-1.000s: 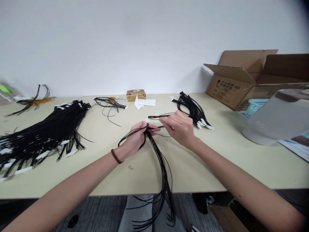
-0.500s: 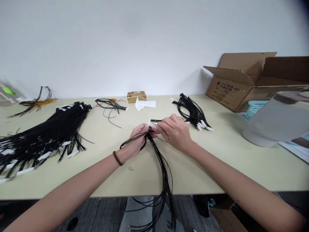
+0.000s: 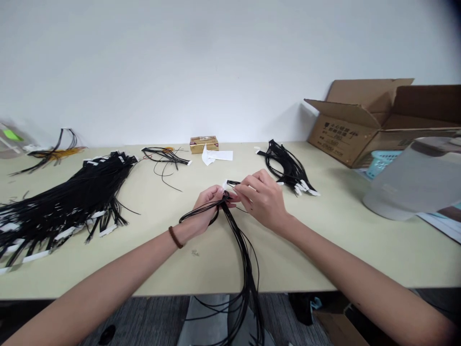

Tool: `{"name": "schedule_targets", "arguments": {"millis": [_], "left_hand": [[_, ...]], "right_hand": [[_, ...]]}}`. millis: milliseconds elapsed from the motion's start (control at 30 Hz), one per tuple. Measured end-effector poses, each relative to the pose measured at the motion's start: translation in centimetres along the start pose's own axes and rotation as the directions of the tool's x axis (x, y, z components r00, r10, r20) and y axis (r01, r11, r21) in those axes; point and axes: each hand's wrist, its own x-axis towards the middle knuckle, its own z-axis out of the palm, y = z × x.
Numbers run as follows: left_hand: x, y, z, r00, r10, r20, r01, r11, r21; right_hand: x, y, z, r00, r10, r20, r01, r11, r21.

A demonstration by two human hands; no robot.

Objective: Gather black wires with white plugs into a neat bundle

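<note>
My left hand (image 3: 209,203) is closed around a bundle of thin black wires (image 3: 239,235) near a white connector (image 3: 225,184) at its top. From there the wires hang over the table's front edge, and a few loop back across the left wrist. Close beside it, my right hand (image 3: 262,197) pinches black wire right next to the connector, thumb and forefinger pressed together. The fingertips partly hide the exact spot where they grip.
A large pile of black wire harnesses (image 3: 82,192) lies at left, smaller bunches (image 3: 165,156) behind it. Another harness bunch (image 3: 286,163) lies right of centre. At the back is a tissue box (image 3: 204,144). A cardboard box (image 3: 345,125) and translucent jug (image 3: 406,178) stand at right.
Both hands stay nearly in place. The white connector has shifted slightly right, and the right fingers have moved a little on the wires beside it.
</note>
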Motion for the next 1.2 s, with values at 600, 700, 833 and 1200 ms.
{"name": "schedule_targets", "arguments": {"millis": [600,700,833,1200], "left_hand": [[-0.2,0.1,0.2,0.995,-0.027,0.094,0.022,0.998,0.061],[-0.4,0.3,0.2,0.994,-0.059,0.094,0.058,0.998,0.018],[-0.3,0.4,0.3,0.993,-0.095,0.072,0.103,0.99,-0.101],[0.3,1.1,0.5,0.911,-0.307,-0.275,0.228,0.931,-0.284]], "right_hand": [[-0.2,0.3,0.6,0.972,0.0,0.233,-0.077,0.944,0.321],[-0.3,0.5,0.9,0.977,-0.011,0.215,-0.072,0.924,0.375],[-0.4,0.9,1.2,0.99,0.025,0.14,-0.08,0.911,0.405],[-1.0,0.9,1.8,0.926,-0.378,0.014,0.365,0.902,0.23]]}}
